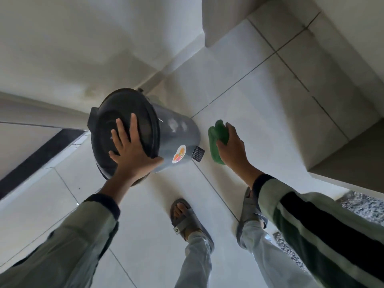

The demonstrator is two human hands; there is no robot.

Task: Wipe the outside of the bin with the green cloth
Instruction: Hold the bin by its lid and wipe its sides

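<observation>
A grey pedal bin [176,136] with a dark lid [124,121] stands on the tiled floor near a wall corner. A round fruit sticker [179,156] marks its side and a black pedal [198,154] sticks out at its base. My left hand [131,148] lies flat on the lid, fingers spread, thumb over the rim. My right hand [231,146] is to the right of the bin, shut on a bunched green cloth [217,140]. The cloth hangs a short way off the bin's side, not touching it.
White walls meet in a corner behind the bin. A tiled step or ledge [332,100] rises at the right. My two feet in grey sandals [187,219] stand on the floor tiles just in front of the bin. A dark strip [41,154] runs along the floor at the left.
</observation>
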